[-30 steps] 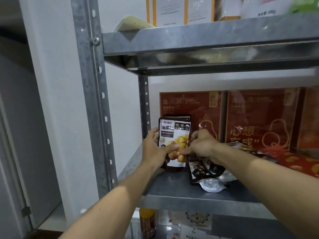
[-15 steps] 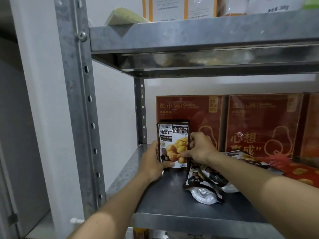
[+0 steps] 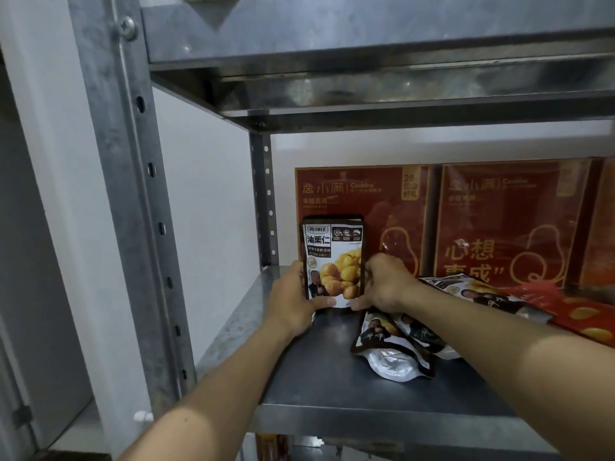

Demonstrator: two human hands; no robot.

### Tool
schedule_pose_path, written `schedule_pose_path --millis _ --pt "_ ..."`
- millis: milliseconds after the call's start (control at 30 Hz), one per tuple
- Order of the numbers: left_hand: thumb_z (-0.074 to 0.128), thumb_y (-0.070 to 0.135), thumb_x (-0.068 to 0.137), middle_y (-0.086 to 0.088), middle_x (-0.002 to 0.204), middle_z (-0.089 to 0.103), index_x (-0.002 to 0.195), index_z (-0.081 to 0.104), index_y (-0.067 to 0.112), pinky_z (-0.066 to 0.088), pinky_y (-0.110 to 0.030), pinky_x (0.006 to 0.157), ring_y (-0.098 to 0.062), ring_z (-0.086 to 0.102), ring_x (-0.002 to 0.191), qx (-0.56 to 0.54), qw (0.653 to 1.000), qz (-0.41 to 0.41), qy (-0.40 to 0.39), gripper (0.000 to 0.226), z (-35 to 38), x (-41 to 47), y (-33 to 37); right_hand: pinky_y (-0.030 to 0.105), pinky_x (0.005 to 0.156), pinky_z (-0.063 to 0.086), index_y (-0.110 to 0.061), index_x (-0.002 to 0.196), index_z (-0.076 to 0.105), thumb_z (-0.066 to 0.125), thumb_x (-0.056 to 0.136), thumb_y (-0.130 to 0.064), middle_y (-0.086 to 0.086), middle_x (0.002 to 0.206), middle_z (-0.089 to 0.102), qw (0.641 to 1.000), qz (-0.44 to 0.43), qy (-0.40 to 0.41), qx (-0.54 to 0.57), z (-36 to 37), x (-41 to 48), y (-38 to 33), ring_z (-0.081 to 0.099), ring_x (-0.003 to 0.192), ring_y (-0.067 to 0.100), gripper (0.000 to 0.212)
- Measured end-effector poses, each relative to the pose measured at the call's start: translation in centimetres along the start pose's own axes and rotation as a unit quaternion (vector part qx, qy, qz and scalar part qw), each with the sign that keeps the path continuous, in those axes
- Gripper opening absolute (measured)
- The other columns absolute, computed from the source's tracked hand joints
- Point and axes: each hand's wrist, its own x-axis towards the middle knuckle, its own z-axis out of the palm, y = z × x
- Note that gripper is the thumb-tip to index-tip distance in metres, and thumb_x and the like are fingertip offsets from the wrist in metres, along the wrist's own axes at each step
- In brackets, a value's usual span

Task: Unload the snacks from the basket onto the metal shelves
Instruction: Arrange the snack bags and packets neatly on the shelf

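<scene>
A red box (image 3: 361, 201) stands upright just beside a second red box (image 3: 512, 207), both backed against the white wall (image 3: 206, 201).

A black and white nut pack (image 3: 332, 261) stands up on the grey metal shelf (image 3: 316, 377), with more packs (image 3: 394, 337) lying flat beside it.

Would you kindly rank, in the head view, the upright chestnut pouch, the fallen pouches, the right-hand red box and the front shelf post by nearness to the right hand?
1. upright chestnut pouch: gripped by the right hand.
2. fallen pouches: just beneath the wrist.
3. right-hand red box: behind, to the right.
4. front shelf post: far left.
</scene>
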Motion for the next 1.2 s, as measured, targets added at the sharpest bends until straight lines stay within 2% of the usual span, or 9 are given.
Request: schedule_pose_path --millis 100,233,400,500,700,833,933,1100,1200 --pt "0.093 0.021 0.055 0.011 0.099 0.072 0.105 0.056 0.028 0.055 -0.043 0.087 -0.014 0.069 0.093 0.018 1.0 0.004 0.003 0.062 0.0 0.0 0.1 0.036 0.088 0.053 -0.023 0.074 0.043 0.096 0.054 -0.028 0.008 0.108 0.061 1.0 0.0 -0.006 -0.027 -0.1 -0.6 -0.4 0.061 0.102 0.027 0.057" --pt "0.093 0.021 0.058 0.008 0.103 0.072 0.11 0.057 0.023 0.054 -0.042 0.089 -0.016 0.068 0.097 0.036 0.999 0.014 0.007 0.064 0.0 0.0 0.2 0.035 0.088 0.053 -0.022 0.078 0.043 0.096 0.052 -0.029 0.008 0.109 0.06 0.999 0.002 -0.013 -0.037 -0.2 -0.8 -0.6 0.06 0.103 0.026 0.06" --pt "0.092 0.022 0.059 0.008 0.105 0.072 0.111 0.056 0.024 0.054 -0.043 0.09 -0.017 0.068 0.098 0.039 0.999 0.012 0.003 0.063 0.0 -0.1 0.4 0.028 0.08 0.053 -0.015 0.08 0.054 0.094 0.057 -0.02 0.008 0.097 0.07 0.999 0.017 -0.038 -0.02 -0.6 -1.2 -0.4 0.065 0.094 0.02 0.047" --pt "0.092 0.021 0.06 0.008 0.106 0.071 0.11 0.055 0.024 0.054 -0.043 0.09 -0.016 0.067 0.098 0.039 0.999 0.011 0.005 0.062 -0.1 -0.3 0.5 0.021 0.073 0.047 -0.012 0.089 0.055 0.093 0.059 -0.016 0.01 0.1 0.071 0.999 0.024 -0.039 0.005 -0.9 -1.5 -0.3 0.066 0.094 0.019 0.049" --pt "0.091 0.022 0.064 0.007 0.108 0.07 0.114 0.054 0.022 0.054 -0.039 0.089 -0.016 0.066 0.099 0.054 0.998 0.013 0.003 0.062 -0.4 -0.9 1.2 0.028 0.082 0.052 -0.014 0.086 0.058 0.094 0.058 -0.02 0.009 0.104 0.065 1.0 0.017 -0.018 0.009 -0.9 -1.7 -0.3 0.064 0.095 0.022 0.046" --pt "0.091 0.022 0.064 0.013 0.087 0.063 0.109 0.052 0.016 0.052 -0.027 0.075 -0.009 0.062 0.081 0.063 0.998 -0.002 0.005 0.06 -0.9 -1.6 2.0 0.024 0.077 0.047 -0.012 0.097 0.06 0.092 0.063 -0.022 0.006 0.105 0.063 1.0 0.015 -0.013 0.003 -2.1 -2.5 -0.8 0.061 0.101 0.021 0.048" --pt "0.09 0.018 0.066 0.014 0.084 0.055 0.108 0.049 0.015 0.044 -0.018 0.065 0.001 0.052 0.073 0.061 0.998 -0.018 0.005 0.059 -1.3 -2.4 2.7 0.024 0.075 0.044 -0.011 0.105 0.062 0.091 0.065 -0.024 0.006 0.109 0.06 1.0 0.022 0.001 -0.01 -3.3 -3.5 -1.0 0.059 0.101 0.02 0.052" --pt "0.089 0.029 0.066 0.0 0.106 0.055 0.119 0.048 0.015 0.049 -0.037 0.086 -0.019 0.053 0.094 0.064 0.995 -0.04 0.067 0.069 -2.6 -3.8 3.7 0.029 0.08 0.051 -0.008 0.106 0.062 0.09 0.067 -0.023 0.009 0.106 0.064 0.998 0.045 0.039 -0.02 -5.4 -5.8 -0.7 0.062 0.1 0.025 0.051" --pt "0.088 0.028 0.067 0.005 0.093 0.057 0.11 0.05 0.02 0.048 -0.033 0.081 -0.015 0.054 0.083 0.046 0.998 -0.035 0.04 0.058 -3.0 -4.7 4.4 0.03 0.072 0.051 -0.008 0.097 0.064 0.091 0.064 -0.027 0.009 0.1 0.066 0.994 0.082 0.064 -0.03 -6.6 -7.5 0.0 0.064 0.094 0.025 0.047"
